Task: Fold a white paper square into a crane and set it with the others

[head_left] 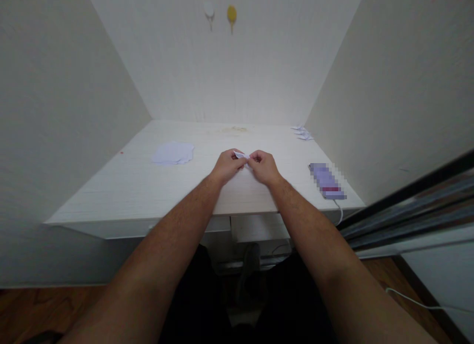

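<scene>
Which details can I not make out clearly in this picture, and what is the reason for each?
All in the head view:
Folded paper: full shape, partly covered by the left grip and right grip.
Smartphone: screen content, blurred by pixelation.
Small folded papers: exact count and folds, too small.
White floor cable: its continuation, cut off by the picture's right edge.

A white desk (122,191) stands between three walls: the pale back wall (237,77) rises behind the desk, while the greyish left wall (55,111) and right wall (388,87) go along its sides. High above the desk, a white hook (209,9) and a yellow hook (231,13) are fixed side by side. Below the desk appears a brown wooden floor (37,309), and the light is soft and rather dim.
</scene>
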`<state>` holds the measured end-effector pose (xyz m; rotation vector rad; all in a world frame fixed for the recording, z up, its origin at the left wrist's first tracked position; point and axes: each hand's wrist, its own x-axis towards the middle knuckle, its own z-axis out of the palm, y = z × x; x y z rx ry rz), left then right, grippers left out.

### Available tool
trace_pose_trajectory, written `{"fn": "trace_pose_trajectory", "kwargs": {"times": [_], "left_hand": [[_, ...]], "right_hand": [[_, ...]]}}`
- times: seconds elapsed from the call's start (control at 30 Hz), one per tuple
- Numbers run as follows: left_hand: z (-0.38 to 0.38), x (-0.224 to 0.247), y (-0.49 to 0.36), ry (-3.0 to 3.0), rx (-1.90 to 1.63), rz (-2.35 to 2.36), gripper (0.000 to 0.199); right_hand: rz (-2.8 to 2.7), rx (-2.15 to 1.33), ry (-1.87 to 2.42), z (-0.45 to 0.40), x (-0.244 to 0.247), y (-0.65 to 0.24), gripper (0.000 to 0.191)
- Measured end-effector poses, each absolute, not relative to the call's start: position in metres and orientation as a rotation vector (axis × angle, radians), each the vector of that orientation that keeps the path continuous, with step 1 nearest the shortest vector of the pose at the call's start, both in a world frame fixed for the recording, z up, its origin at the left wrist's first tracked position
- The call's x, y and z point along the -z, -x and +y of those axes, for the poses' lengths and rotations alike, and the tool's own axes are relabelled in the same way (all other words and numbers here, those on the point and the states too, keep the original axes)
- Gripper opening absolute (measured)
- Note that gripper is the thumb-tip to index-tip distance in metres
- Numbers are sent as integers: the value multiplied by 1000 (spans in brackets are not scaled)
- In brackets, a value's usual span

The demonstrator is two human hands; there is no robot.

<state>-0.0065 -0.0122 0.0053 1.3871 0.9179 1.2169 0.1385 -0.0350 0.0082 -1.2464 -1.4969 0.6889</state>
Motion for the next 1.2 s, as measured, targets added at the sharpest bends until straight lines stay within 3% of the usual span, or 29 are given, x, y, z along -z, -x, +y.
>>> {"fn": "trace_pose_trajectory", "kwargs": {"times": [1.2], "left_hand": [[-11,-4,11,-1376,-1263,1053,11]], "right_hand": [[-1445,-1003,1174,-33,-8,-144,21]]}}
